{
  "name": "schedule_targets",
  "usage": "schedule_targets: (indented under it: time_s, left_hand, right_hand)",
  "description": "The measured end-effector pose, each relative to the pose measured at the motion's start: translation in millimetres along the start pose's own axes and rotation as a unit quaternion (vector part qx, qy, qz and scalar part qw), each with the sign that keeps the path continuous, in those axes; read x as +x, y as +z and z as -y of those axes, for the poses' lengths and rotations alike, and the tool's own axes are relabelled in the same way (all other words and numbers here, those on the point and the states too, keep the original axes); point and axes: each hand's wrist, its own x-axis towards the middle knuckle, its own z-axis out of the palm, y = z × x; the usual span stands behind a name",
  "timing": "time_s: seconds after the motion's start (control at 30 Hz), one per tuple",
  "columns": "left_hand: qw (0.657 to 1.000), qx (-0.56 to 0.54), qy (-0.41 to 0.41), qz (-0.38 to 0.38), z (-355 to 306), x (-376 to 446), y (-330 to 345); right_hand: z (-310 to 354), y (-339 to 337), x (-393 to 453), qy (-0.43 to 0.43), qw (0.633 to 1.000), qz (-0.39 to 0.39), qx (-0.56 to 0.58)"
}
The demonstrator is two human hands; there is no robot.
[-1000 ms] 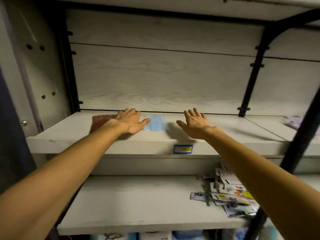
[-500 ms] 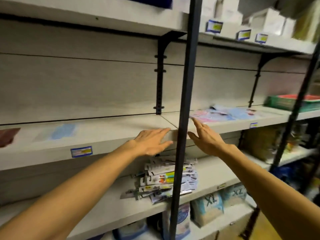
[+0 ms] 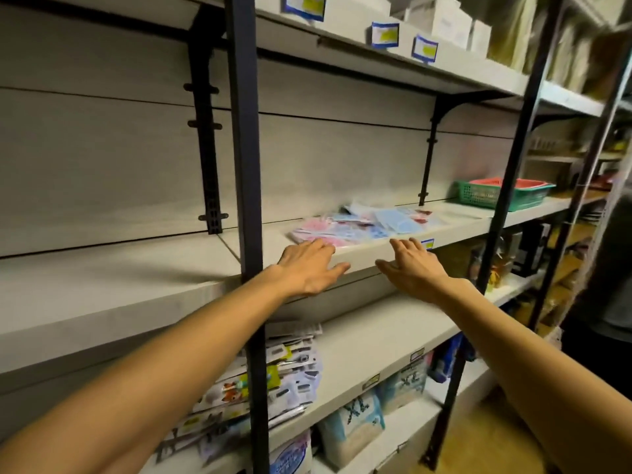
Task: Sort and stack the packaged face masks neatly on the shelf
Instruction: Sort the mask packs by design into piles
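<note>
My left hand (image 3: 309,266) and right hand (image 3: 415,265) empty, fingers spread, at shelf (image 3: 369,249) front edge; mask packs (image 3: 359,222) heaped just behind; bare shelf left of black upright (image 3: 244,165).

Lighting: dim, warm indoor light, from above as far as the shadows tell; source not visible. Shadows: dark bands under each shelf (image 3: 102,292); a soft shadow stretches left across the shelf top from the black upright post (image 3: 244,165); lower levels murky. Glare: none strong; a pale sheen on the back panel (image 3: 325,159). Blur: overall soft; packaged face masks (image 3: 359,222) smeared, labels (image 3: 384,34) unreadable, far-right area darkest and blurred. Distortion: wide-angle; posts and shelf lines bow and lean towards the edges, forearms stretched large at the bottom corners.
</note>
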Motion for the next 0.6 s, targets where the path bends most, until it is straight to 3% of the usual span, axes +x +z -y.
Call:
schedule_targets:
  time_s: [0.3,0.6]
  left_hand:
    - [0.991,-0.049,-0.119,-0.023,25,149,31]
    - [0.98,-0.035,-0.196,-0.003,62,220,56]
  right_hand:
    - [-42,10,131,-0.025,0.999,-0.007,-0.038]
    - [-56,39,224,-0.076,0.997,0.031,-0.016]
